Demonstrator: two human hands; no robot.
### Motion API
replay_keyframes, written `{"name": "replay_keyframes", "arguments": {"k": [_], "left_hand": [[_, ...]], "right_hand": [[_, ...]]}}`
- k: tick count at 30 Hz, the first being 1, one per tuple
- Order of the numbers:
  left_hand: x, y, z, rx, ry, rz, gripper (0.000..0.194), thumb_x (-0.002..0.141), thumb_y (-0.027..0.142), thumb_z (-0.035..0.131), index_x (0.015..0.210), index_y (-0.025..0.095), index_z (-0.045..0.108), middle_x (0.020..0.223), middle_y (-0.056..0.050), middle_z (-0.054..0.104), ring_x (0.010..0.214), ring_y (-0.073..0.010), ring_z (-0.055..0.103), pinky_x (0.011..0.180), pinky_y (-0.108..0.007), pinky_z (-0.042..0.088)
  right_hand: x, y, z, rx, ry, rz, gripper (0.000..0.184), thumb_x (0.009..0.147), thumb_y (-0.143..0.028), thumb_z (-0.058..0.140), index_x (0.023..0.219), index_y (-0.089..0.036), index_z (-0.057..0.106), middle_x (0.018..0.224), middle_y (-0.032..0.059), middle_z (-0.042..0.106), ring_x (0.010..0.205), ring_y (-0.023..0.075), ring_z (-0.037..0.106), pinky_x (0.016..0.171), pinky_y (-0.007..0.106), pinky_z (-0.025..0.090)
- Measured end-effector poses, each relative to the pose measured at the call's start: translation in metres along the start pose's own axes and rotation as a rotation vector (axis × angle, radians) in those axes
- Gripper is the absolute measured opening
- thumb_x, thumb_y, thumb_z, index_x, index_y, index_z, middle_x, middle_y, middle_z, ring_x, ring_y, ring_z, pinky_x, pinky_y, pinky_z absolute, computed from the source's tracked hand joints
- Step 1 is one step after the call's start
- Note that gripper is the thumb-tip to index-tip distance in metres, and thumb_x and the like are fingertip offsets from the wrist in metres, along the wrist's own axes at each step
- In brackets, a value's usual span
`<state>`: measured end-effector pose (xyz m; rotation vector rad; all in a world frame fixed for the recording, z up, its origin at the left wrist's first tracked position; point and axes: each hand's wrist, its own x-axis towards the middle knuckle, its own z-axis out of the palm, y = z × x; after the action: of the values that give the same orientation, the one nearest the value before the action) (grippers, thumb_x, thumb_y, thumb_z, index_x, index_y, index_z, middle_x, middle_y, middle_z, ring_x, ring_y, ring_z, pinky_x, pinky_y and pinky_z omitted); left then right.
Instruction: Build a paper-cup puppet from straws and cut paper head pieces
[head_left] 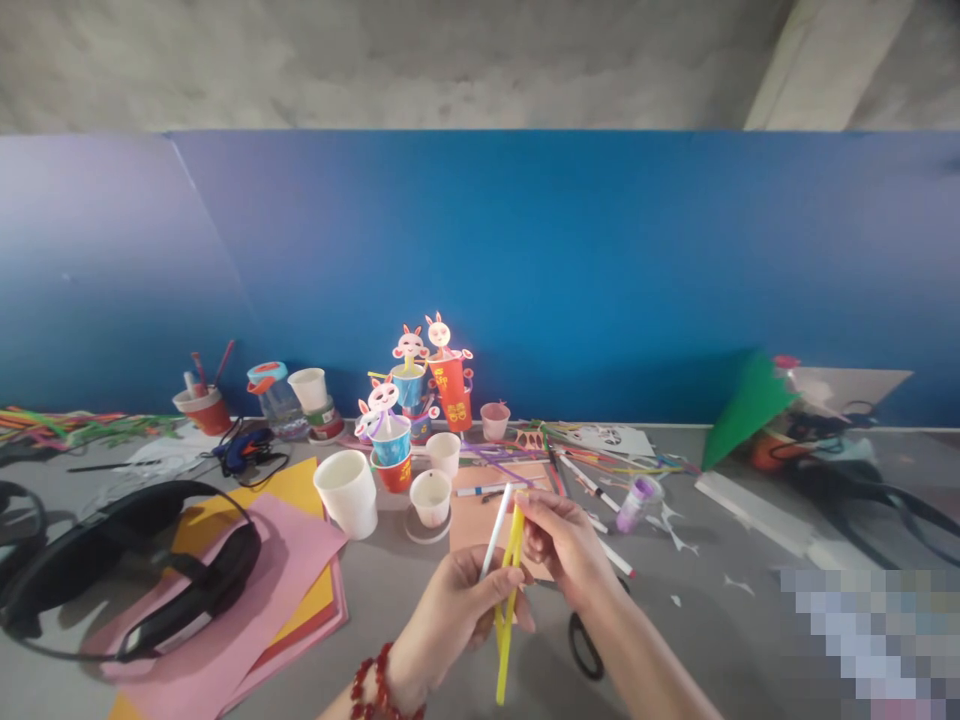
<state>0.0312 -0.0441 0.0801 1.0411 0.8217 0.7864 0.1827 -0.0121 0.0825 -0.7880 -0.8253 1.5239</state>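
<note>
The left hand (pixel 480 592) is closed around a white stick (pixel 496 530) and the middle of a yellow strip (pixel 505 645), which looks doubled, its lower end pointing toward six o'clock. The right hand (pixel 564 535) pinches the strip's upper end, fingertips together. Both pieces are above the grey surface (pixel 660 640). From the hands, a wide white cup (pixel 346 495) stands at ten o'clock, decorated paper cups (pixel 391 440) at eleven, a purple jar (pixel 636 505) at two, and a black loop (pixel 583 650) lies between four and five.
</note>
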Motion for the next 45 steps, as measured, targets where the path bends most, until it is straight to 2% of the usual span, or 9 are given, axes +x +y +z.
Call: {"name": "replay_keyframes", "arguments": {"k": [7,13,18,22,28,31,36,39,45], "left_hand": [[-0.010,-0.002,-0.001,0.109,-0.074,-0.025,0.033,0.086,0.041,0.065,0.096,0.010,0.070,0.066,-0.007,0.075,0.031,-0.0021,0.024,0.031,-0.019,0.015],[-0.010,-0.004,-0.002,0.098,-0.052,-0.002,0.043,0.081,0.051,0.067,0.091,0.009,0.073,0.062,-0.007,0.074,0.030,-0.0015,0.021,0.031,-0.020,0.010],[-0.017,0.000,0.002,0.062,-0.065,0.037,0.043,0.089,0.052,0.057,0.090,0.011,0.072,0.068,-0.008,0.073,0.034,-0.0021,0.018,0.033,-0.021,0.012],[-0.015,0.000,0.004,0.054,-0.032,0.051,0.042,0.081,0.054,0.065,0.077,0.013,0.069,0.059,-0.005,0.070,0.033,-0.0015,0.019,0.035,-0.022,0.007],[-0.011,-0.003,-0.003,0.262,0.001,0.084,0.042,0.082,0.053,0.065,0.068,0.014,0.066,0.046,0.004,0.056,0.032,-0.0035,0.022,0.037,-0.023,0.011],[-0.012,-0.003,-0.006,0.333,-0.020,0.061,0.036,0.086,0.047,0.062,0.073,0.014,0.067,0.050,0.002,0.062,0.033,-0.0041,0.024,0.036,-0.022,0.010],[-0.012,-0.006,-0.006,0.157,-0.028,0.034,0.037,0.086,0.049,0.061,0.073,0.015,0.062,0.053,0.000,0.066,0.032,-0.0036,0.019,0.034,-0.022,0.009],[-0.011,-0.010,-0.007,0.027,-0.047,0.008,0.033,0.083,0.049,0.066,0.080,0.016,0.061,0.058,0.001,0.066,0.032,-0.0028,0.018,0.033,-0.020,0.010],[-0.013,-0.017,-0.017,0.161,-0.077,0.002,0.035,0.085,0.049,0.064,0.082,0.015,0.062,0.056,0.002,0.063,0.030,-0.0018,0.022,0.031,-0.020,0.011]], "right_hand": [[0.005,-0.006,-0.011,0.014,0.023,-0.064,0.029,0.067,-0.042,0.085,0.072,-0.014,0.077,0.047,-0.0051,0.049,0.040,0.0042,0.036,0.039,0.017,0.027],[0.004,-0.013,-0.012,-0.071,0.017,-0.083,0.035,0.067,-0.048,0.083,0.074,-0.014,0.078,0.046,-0.0050,0.047,0.041,0.0047,0.035,0.039,0.018,0.029],[0.004,-0.016,-0.013,-0.107,0.023,-0.096,0.035,0.069,-0.049,0.082,0.074,-0.015,0.077,0.047,-0.0049,0.049,0.040,0.0050,0.037,0.040,0.018,0.029],[0.006,-0.016,-0.015,-0.129,0.034,-0.101,0.036,0.068,-0.050,0.082,0.073,-0.015,0.077,0.046,-0.0051,0.048,0.040,0.0052,0.037,0.039,0.019,0.029],[0.005,-0.015,-0.015,-0.203,-0.006,-0.144,0.035,0.073,-0.051,0.077,0.074,-0.016,0.078,0.045,-0.0043,0.048,0.042,0.0064,0.036,0.041,0.020,0.032],[0.003,-0.015,-0.013,-0.213,-0.016,-0.179,0.032,0.072,-0.049,0.078,0.074,-0.017,0.077,0.047,-0.0037,0.049,0.043,0.0073,0.038,0.041,0.021,0.033],[0.002,-0.022,-0.012,-0.227,0.032,-0.204,0.033,0.072,-0.050,0.078,0.074,-0.017,0.077,0.044,-0.0047,0.046,0.042,0.0079,0.040,0.042,0.021,0.033],[0.003,-0.026,-0.013,-0.220,0.026,-0.202,0.034,0.071,-0.050,0.079,0.074,-0.016,0.077,0.045,-0.0046,0.047,0.042,0.0075,0.040,0.041,0.021,0.033],[0.003,-0.026,-0.014,-0.231,0.026,-0.217,0.032,0.072,-0.048,0.079,0.074,-0.016,0.076,0.046,-0.0040,0.049,0.043,0.0073,0.043,0.043,0.019,0.035]]}}
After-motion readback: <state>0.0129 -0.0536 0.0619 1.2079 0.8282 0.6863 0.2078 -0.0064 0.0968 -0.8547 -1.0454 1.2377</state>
